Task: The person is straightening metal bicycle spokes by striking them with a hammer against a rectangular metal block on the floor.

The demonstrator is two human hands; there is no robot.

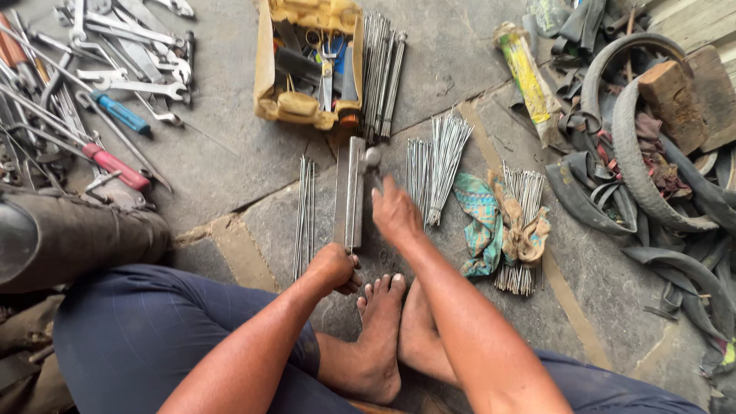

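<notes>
My left hand (pixel 334 266) is curled into a tight fist, forearm reaching forward. My right hand (pixel 395 212) stretches further ahead, palm down, fingers blurred.

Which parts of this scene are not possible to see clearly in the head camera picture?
- Right hand: motion blur; its grip on the hammer is unclear.
- Left hand: fingers curl under, hiding how they grip the flat metal bar.
- Yellow box: its top is cut by the upper edge; the contents overlap.
- Spoke bundle: its middle is covered by rags.
- Wrenches: cut by the left edge.
</notes>
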